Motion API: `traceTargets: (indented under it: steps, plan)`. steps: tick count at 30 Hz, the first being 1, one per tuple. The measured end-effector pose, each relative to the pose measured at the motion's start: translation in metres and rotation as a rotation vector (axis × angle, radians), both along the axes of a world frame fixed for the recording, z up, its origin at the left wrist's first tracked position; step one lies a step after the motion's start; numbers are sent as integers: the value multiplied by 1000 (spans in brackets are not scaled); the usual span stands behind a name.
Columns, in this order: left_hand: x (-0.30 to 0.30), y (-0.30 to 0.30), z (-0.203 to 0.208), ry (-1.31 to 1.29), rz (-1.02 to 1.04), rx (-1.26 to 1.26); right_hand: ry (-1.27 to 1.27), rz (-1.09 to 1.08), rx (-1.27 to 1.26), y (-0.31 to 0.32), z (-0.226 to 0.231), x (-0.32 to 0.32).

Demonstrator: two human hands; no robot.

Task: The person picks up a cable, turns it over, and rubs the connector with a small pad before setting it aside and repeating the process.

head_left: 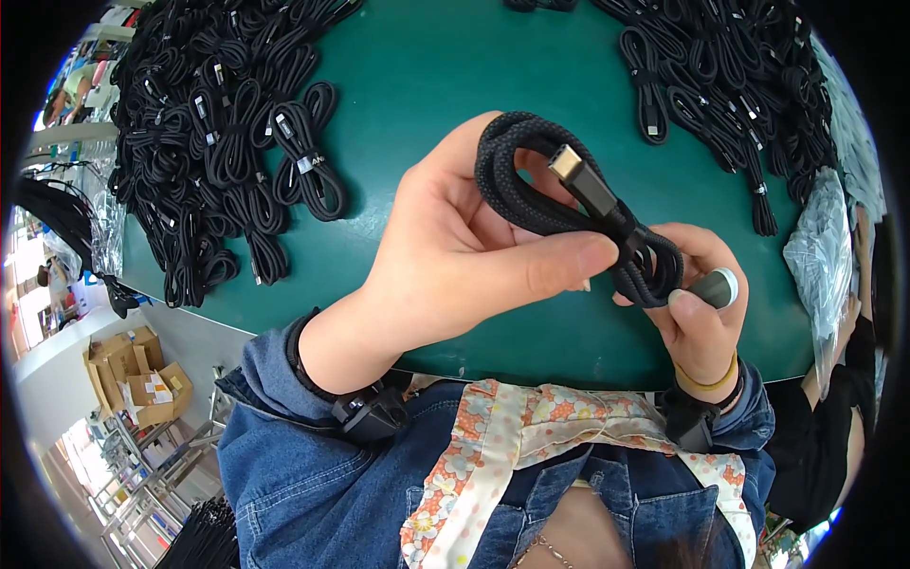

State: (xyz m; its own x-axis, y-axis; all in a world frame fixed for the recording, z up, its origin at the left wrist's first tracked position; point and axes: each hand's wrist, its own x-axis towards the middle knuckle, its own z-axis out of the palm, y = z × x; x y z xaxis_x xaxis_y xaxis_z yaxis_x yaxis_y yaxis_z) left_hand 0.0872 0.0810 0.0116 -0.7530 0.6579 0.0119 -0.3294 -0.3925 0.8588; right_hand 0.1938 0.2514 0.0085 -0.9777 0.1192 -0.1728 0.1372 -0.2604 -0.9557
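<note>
Item: 1 coiled cable bundle, black braided textile sleeve. Loc.: held up over the dk green smooth bench, between both hands, approx. centre of view, tilted, upper L to lower R. Form: several strands side by side, large rounded loop at upper L end, narrow waist, smaller loop at lower R; weave visible as fine ribbing.

Fitting: 1 slim black plug w/ pale gold metal tip, lying across large loop, tip to upper L, opening of tip visible.

Hands: L hand pinches bundle nr waist, thumb in front, other fingers curled behind, part hidden. R hand grips smaller loop, thumb at front, fingers bent round far side. Also at R hand, just beside thumb: 1 short dk grey cylindrical piece w/ pale round end; kind can't be told.

Adj. stock: L of bench, large heap of black coiled cables w/ metal-tipped plugs; nr its R edge, 1 black coil w/ small white label. Upper R, second heap of black coiled cables; below it, crumpled clear plastic bag at bench edge.
</note>
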Motion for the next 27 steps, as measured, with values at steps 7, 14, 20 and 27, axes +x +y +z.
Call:
traceTargets:
  steps: [7,14,20,27]
  plan:
    - [-1,-2,0,-20,-16,4,-5,41,-11,4,-5,1]
    - [0,0,-1,-105,-19,45,33,-36,-106,-5,-3,0]
    - [0,0,-2,-263,-16,20,462,50,459,1,-12,2]
    - [2,1,-4,-118,-119,-26,753,-51,890,3,-6,-5]
